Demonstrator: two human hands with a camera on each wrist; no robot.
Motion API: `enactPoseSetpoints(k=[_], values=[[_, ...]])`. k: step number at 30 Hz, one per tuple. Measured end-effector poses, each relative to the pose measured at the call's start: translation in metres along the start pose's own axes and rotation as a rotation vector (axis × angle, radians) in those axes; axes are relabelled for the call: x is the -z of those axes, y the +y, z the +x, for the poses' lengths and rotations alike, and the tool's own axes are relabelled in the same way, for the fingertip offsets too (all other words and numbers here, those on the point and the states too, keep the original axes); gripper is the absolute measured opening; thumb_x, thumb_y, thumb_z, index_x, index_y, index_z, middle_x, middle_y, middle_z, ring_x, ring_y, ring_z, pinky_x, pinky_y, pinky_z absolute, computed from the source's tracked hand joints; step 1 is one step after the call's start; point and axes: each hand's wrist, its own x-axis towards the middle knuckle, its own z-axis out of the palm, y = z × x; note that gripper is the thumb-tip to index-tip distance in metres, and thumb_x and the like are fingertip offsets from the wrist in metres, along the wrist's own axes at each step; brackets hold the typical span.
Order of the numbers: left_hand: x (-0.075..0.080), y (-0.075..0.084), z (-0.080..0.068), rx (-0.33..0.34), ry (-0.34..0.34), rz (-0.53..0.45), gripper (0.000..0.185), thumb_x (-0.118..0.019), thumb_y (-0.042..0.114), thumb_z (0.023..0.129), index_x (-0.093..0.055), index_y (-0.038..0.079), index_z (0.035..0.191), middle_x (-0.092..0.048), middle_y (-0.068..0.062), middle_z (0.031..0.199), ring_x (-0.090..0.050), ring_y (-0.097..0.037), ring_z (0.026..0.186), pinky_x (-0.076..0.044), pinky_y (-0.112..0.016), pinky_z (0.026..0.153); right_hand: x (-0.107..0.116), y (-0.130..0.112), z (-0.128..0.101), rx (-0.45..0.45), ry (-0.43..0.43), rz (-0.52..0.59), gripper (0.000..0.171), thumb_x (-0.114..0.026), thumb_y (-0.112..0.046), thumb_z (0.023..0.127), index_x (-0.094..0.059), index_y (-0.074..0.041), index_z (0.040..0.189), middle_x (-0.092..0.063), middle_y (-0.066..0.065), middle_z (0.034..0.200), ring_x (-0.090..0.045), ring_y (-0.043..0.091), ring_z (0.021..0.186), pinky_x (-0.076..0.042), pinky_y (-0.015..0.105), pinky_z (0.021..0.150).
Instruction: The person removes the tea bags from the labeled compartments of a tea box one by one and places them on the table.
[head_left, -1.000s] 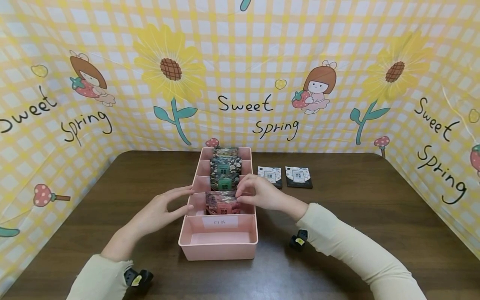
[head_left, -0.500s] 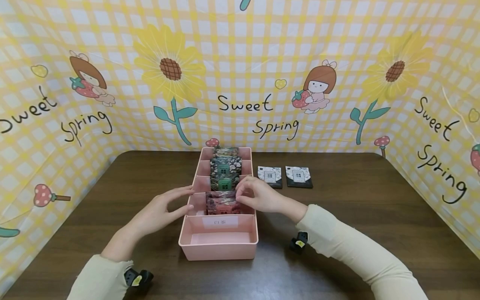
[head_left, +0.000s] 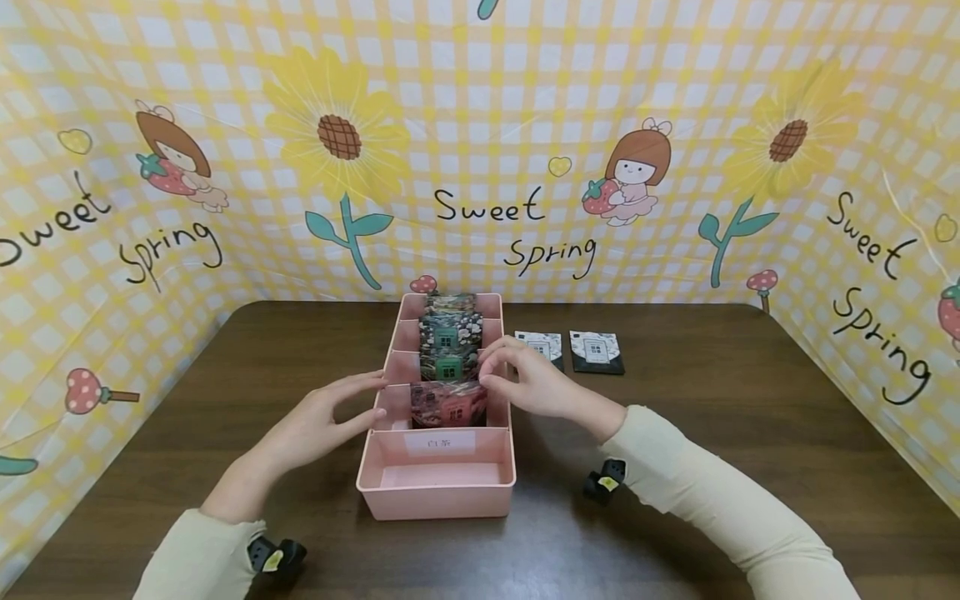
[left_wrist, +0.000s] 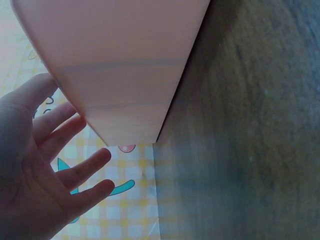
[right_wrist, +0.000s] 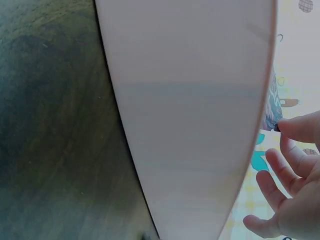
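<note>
While the pink packet (head_left: 442, 406) is leaning in the second compartment from the front of the box (head_left: 435, 504), the right hand (head_left: 534, 379) is pinching its upper right corner, thumb and forefinger tips almost meeting, other fingers lying loosely apart. Green packets (head_left: 448, 367) are standing in the compartments just behind. The left hand (head_left: 311, 425) is holding nothing, its fingers spreading wide, thumb and some fingertips touching the box's left rim. Two white packets (head_left: 596, 352) are lying right of the box, near the back edge of the desk (head_left: 675, 517). Checked cloth (head_left: 487, 125) is hanging beyond that edge.
</note>
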Motion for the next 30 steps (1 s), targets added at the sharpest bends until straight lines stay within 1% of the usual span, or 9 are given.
enactPoseSetpoints(k=[2,5,7,12,19,26,30], values=[[0.000,0.000,0.000,-0.001,0.000,0.000,0.046,-0.060,0.032,0.091,-0.053,0.011,0.131,-0.051,-0.014,0.138,-0.047,-0.036,0.127,-0.040,-0.056,0.101,0.003,0.000,0.000,0.002,0.017,-0.002,0.006,-0.060,-0.007,0.089,-0.063,-0.004,0.085,-0.060,0.018,0.111,-0.055,0.027,0.104,-0.048,0.042,0.081],[0.000,-0.001,0.000,-0.002,0.002,0.000,0.046,-0.060,0.032,0.091,-0.053,0.011,0.131,-0.051,-0.014,0.138,-0.047,-0.036,0.127,-0.040,-0.056,0.101,0.007,-0.001,-0.001,-0.015,0.030,-0.008,0.006,-0.060,-0.008,0.089,-0.062,-0.004,0.085,-0.059,0.018,0.112,-0.054,0.027,0.109,-0.046,0.042,0.091],[0.000,-0.001,0.000,-0.002,0.003,-0.001,0.046,-0.060,0.032,0.091,-0.054,0.011,0.131,-0.051,-0.014,0.138,-0.047,-0.036,0.127,-0.040,-0.056,0.101,0.009,-0.002,-0.001,-0.031,0.034,-0.008,0.007,-0.060,-0.009,0.090,-0.062,-0.004,0.085,-0.059,0.018,0.114,-0.054,0.027,0.111,-0.044,0.043,0.096],[0.001,0.000,0.000,0.006,0.002,-0.003,0.046,-0.060,0.033,0.091,-0.053,0.011,0.131,-0.051,-0.014,0.138,-0.047,-0.036,0.128,-0.039,-0.056,0.102,0.015,-0.003,-0.003,-0.045,0.048,-0.014,0.007,-0.059,-0.010,0.091,-0.063,-0.005,0.087,-0.058,0.015,0.114,-0.054,0.026,0.111,-0.045,0.044,0.096],[0.001,0.001,0.000,0.012,-0.005,-0.003,0.047,-0.060,0.033,0.091,-0.053,0.011,0.131,-0.050,-0.014,0.139,-0.046,-0.037,0.128,-0.039,-0.057,0.102,0.022,-0.003,-0.006,-0.027,0.089,-0.019,0.005,-0.060,-0.010,0.090,-0.062,-0.007,0.086,-0.060,0.012,0.112,-0.055,0.025,0.110,-0.044,0.044,0.097],[0.001,0.000,-0.001,0.015,-0.007,-0.005,0.047,-0.060,0.034,0.091,-0.053,0.011,0.132,-0.050,-0.014,0.139,-0.046,-0.037,0.128,-0.039,-0.058,0.101,0.034,-0.004,-0.010,-0.027,0.135,-0.025,0.006,-0.060,-0.008,0.090,-0.061,-0.005,0.085,-0.060,0.013,0.111,-0.055,0.026,0.109,-0.044,0.044,0.096],[0.001,-0.001,0.000,0.021,-0.010,-0.005,0.048,-0.060,0.035,0.091,-0.052,0.011,0.132,-0.049,-0.014,0.139,-0.046,-0.037,0.128,-0.038,-0.058,0.102,0.042,-0.006,-0.015,-0.053,0.158,-0.021,0.006,-0.059,-0.008,0.091,-0.061,-0.005,0.087,-0.059,0.015,0.113,-0.054,0.028,0.111,-0.044,0.044,0.094]])
